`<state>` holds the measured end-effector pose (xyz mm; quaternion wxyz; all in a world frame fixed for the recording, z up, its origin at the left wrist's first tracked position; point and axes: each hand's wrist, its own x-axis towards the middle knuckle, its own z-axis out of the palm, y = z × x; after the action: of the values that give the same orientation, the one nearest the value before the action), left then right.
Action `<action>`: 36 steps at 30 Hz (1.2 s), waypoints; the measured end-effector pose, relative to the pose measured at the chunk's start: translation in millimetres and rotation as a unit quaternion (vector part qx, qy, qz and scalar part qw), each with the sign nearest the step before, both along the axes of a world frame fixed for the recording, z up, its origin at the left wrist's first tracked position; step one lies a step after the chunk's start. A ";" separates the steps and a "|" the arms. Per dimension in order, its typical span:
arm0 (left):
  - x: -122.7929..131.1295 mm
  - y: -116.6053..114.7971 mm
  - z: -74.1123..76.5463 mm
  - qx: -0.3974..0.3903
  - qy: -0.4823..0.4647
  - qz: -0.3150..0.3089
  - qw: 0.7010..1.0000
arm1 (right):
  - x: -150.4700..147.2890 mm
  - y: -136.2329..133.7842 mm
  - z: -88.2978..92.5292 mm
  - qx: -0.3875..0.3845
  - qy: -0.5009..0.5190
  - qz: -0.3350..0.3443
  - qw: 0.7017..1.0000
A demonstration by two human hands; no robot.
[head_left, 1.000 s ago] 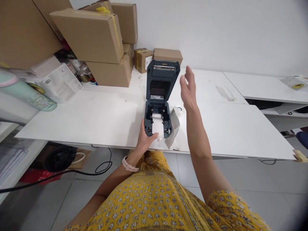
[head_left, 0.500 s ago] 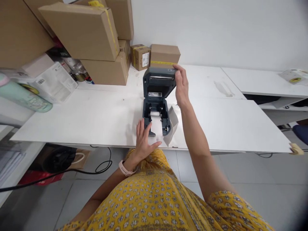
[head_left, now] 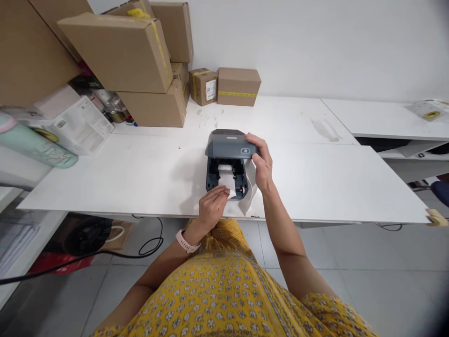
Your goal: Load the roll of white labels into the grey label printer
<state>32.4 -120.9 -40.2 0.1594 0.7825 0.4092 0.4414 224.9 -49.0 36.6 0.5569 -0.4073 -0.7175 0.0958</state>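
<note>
A dark grey label printer (head_left: 209, 180) stands near the front edge of the white table, its lid (head_left: 228, 145) partly raised. My right hand (head_left: 261, 161) grips the lid's right front corner, thumb below and fingers on top. Inside the printer, a strip of white label paper (head_left: 226, 178) runs from the roll toward the front. My left hand (head_left: 213, 206) lies at the printer's front left, its fingers together on the end of the strip. A loose piece of pale backing paper (head_left: 249, 199) curls beside the printer's right side.
Cardboard boxes (head_left: 115, 56) are stacked at the back left, with two smaller boxes (head_left: 238, 86) by the wall. A mint green bottle (head_left: 42, 145) and a white box (head_left: 82, 126) are at the left. A black cable (head_left: 105, 253) runs below the white table (head_left: 333, 182).
My right hand has brought the lid down and forward, from nearly upright to half closed. My left hand's spread fingers have drawn together onto the paper strip's end.
</note>
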 end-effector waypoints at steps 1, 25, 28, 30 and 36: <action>-0.4 -3.8 -0.4 0.013 0.011 0.000 1.000 | -1.2 -6.1 -3.5 -0.001 0.003 0.002 1.000; -10.5 11.4 -28.5 0.209 0.097 0.087 0.969 | -17.1 -79.0 -63.0 -0.159 0.029 -0.028 0.986; -10.3 13.0 -35.0 0.211 0.082 0.091 0.970 | -26.4 -76.7 -69.4 -0.138 0.055 -0.057 0.987; -9.4 15.4 -41.6 0.218 0.065 0.086 0.970 | -32.5 -73.8 -75.8 -0.116 0.065 -0.074 0.988; -10.3 19.3 -44.1 0.203 0.032 0.057 0.977 | -41.5 -64.7 -94.3 -0.061 0.073 -0.121 0.988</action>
<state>22.1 -101.6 -84.4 -0.0414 0.7873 0.3600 0.4988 183.4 -113.8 -57.7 0.5897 -0.5162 -0.6129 0.1006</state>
